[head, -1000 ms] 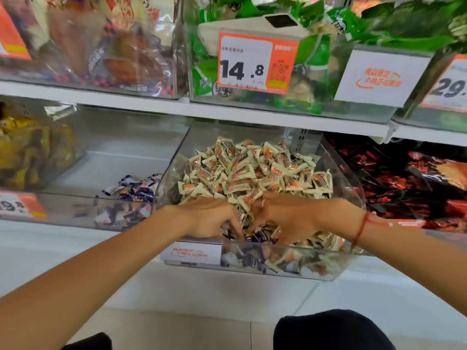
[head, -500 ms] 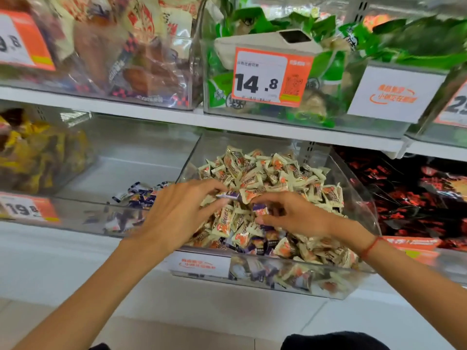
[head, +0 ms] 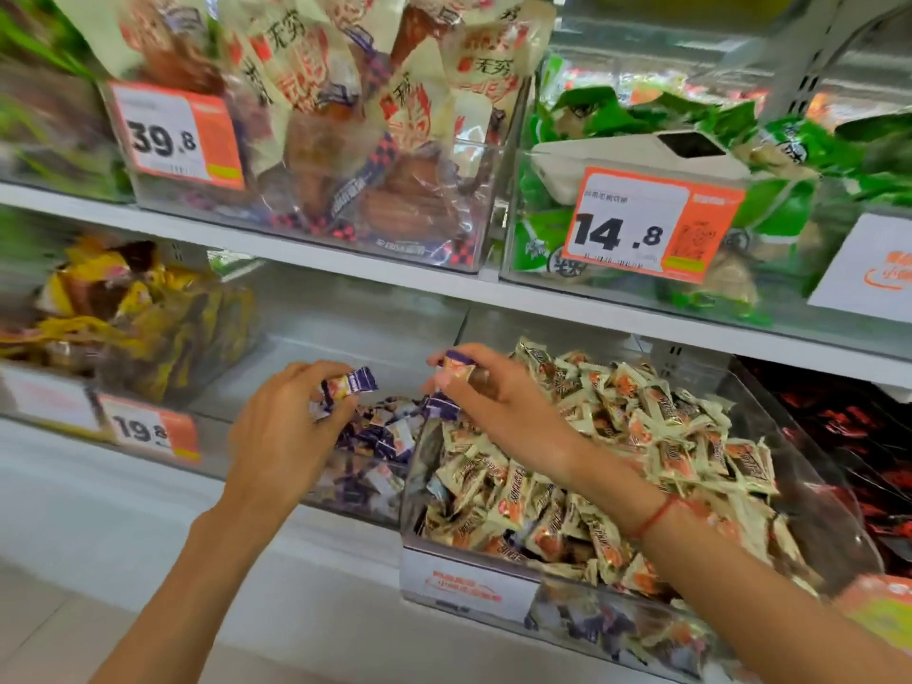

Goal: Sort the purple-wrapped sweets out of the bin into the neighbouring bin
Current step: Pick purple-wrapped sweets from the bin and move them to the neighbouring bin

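While white shop shelves [head: 345, 269] carry clear bins, the right bin [head: 809, 491] brims with cream-wrapped sweets [head: 617, 436], the neighbouring bin [head: 316, 338] holds purple sweets [head: 390, 431], and the left hand [head: 281, 431] and right hand [head: 498, 407] each pinch a purple sweet above them.

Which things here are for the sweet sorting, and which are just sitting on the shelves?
For the job:
left hand, purple-wrapped sweet
right hand, purple-wrapped sweets
bin of cream-wrapped sweets
neighbouring bin

Just sitting there:
green packets
yellow packets
14.8 price tag
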The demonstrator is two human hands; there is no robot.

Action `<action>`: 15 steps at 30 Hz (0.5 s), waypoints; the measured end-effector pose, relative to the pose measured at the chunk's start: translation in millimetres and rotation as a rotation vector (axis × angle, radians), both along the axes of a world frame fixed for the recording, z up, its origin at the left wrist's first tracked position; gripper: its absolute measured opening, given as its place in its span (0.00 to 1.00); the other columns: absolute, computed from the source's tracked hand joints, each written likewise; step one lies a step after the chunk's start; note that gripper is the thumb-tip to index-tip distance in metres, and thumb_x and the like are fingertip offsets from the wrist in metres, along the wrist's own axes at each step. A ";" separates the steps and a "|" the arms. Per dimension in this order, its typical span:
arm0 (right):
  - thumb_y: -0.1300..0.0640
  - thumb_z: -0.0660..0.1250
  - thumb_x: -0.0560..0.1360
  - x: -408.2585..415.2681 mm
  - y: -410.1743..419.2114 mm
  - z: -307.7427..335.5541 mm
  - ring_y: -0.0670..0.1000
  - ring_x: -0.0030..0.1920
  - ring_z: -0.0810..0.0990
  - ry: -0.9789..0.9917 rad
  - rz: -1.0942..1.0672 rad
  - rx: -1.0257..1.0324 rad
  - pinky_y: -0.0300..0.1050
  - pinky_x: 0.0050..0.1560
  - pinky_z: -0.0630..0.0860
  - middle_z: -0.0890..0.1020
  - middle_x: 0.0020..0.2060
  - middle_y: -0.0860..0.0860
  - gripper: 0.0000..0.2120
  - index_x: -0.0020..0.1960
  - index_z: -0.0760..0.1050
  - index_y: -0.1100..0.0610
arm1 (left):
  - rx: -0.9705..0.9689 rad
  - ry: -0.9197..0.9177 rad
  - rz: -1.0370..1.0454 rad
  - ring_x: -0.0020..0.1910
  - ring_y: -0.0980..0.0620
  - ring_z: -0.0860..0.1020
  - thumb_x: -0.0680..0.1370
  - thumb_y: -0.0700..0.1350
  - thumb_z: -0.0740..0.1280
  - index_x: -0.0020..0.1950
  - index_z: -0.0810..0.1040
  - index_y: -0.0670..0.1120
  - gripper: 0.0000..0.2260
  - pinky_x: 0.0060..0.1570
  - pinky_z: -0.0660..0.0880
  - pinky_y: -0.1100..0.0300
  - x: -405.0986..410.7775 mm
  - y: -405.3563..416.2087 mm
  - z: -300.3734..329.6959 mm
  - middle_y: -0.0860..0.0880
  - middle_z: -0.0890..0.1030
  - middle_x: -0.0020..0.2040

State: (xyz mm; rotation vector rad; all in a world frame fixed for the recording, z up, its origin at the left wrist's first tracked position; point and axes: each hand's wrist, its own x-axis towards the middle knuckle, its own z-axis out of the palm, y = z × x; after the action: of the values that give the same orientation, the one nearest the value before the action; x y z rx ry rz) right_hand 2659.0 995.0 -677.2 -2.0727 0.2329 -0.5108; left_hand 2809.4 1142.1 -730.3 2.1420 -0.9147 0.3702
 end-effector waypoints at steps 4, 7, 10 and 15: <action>0.58 0.69 0.76 56.0 2.0 -8.8 0.39 0.37 0.74 0.091 0.000 -0.388 0.39 0.39 0.71 0.82 0.52 0.53 0.10 0.57 0.77 0.56 | 0.016 0.086 -0.023 0.50 0.45 0.79 0.77 0.45 0.68 0.58 0.79 0.49 0.10 0.46 0.74 0.51 10.0 -3.6 -15.5 0.49 0.79 0.53; 0.60 0.74 0.71 72.2 -2.2 -6.1 0.42 0.45 0.76 0.270 0.069 -0.556 0.35 0.44 0.67 0.82 0.52 0.51 0.13 0.55 0.79 0.57 | 0.082 0.136 -0.054 0.54 0.44 0.77 0.77 0.42 0.67 0.61 0.78 0.47 0.13 0.51 0.74 0.49 10.2 -8.5 -20.0 0.46 0.79 0.56; 0.59 0.72 0.74 54.4 -0.6 6.5 0.37 0.44 0.72 0.294 0.107 -0.558 0.24 0.42 0.65 0.80 0.56 0.50 0.15 0.60 0.78 0.56 | 0.162 0.090 -0.046 0.60 0.44 0.74 0.76 0.43 0.67 0.64 0.77 0.47 0.16 0.56 0.73 0.49 7.6 -11.5 -16.4 0.46 0.79 0.60; 0.55 0.68 0.77 -31.2 -11.5 0.4 0.41 0.53 0.76 0.113 -0.090 -0.575 0.38 0.55 0.71 0.81 0.53 0.42 0.10 0.57 0.79 0.48 | -0.026 -0.071 -0.080 0.60 0.48 0.73 0.77 0.42 0.67 0.61 0.78 0.51 0.13 0.57 0.71 0.51 -25.1 -7.1 22.9 0.51 0.79 0.59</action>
State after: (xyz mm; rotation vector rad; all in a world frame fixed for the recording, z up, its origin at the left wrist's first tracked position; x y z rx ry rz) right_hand 2627.7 983.5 -676.8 -2.6652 0.2678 -0.5616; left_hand 2784.3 1135.0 -707.4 2.0730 -1.0275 0.4182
